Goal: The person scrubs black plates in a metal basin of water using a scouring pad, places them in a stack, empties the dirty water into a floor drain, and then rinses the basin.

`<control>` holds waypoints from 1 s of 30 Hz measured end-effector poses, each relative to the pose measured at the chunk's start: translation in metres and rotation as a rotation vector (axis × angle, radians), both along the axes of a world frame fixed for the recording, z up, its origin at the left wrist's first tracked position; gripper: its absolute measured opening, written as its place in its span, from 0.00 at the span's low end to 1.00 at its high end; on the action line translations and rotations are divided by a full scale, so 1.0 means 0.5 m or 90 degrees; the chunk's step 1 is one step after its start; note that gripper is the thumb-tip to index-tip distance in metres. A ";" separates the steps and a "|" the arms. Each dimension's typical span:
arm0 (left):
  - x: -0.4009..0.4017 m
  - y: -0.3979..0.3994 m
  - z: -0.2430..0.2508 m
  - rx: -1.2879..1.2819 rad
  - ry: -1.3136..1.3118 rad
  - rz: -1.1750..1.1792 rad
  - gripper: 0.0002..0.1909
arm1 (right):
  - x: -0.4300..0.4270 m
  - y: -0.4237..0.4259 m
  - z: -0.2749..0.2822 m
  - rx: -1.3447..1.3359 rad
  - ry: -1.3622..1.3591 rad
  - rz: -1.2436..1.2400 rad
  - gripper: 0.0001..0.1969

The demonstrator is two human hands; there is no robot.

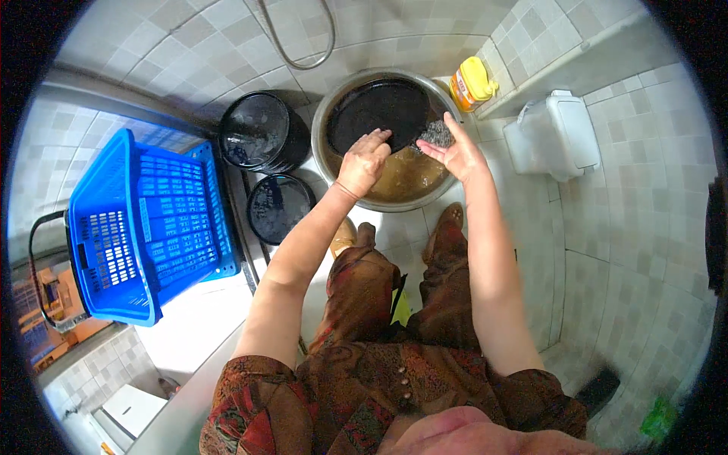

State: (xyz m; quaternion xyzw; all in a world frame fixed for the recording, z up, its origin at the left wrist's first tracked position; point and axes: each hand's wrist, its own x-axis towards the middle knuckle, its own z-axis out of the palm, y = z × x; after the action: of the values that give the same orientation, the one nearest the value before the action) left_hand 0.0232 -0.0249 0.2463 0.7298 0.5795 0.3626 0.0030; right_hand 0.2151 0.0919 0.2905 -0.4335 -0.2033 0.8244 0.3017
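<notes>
A wide metal basin (pixel 322 170) on the floor holds cloudy brownish water (pixel 412 176). Within it, a round black tray (pixel 378 108) is partly in the water. My left hand (pixel 365 162) is at the tray's near rim, fingers curled over its edge; the thumb is hidden. Beside the tray's right edge, my right hand (pixel 455 149) holds a grey metal scouring pad (pixel 437 135) between its spread thumb and fingers.
Left of the basin stand stacked black round trays (pixel 256 133) and another black round tray (pixel 280 207). Farther left is a blue plastic basket (pixel 170 210). A yellow-and-orange bottle (pixel 472 84) and white lidded bin (pixel 554 136) stand right. A shower hose (pixel 310 63) hangs above.
</notes>
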 end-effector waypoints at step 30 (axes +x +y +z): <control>-0.004 -0.015 0.096 -0.201 -1.278 0.107 0.12 | 0.002 -0.043 -0.017 0.310 -0.090 -0.086 0.17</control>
State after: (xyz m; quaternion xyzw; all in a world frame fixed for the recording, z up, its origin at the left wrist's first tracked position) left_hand 0.0211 -0.0321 0.2944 0.0373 0.4000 0.7258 0.5584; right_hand 0.2163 0.0703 0.2818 -0.4171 -0.3867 0.6971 0.4365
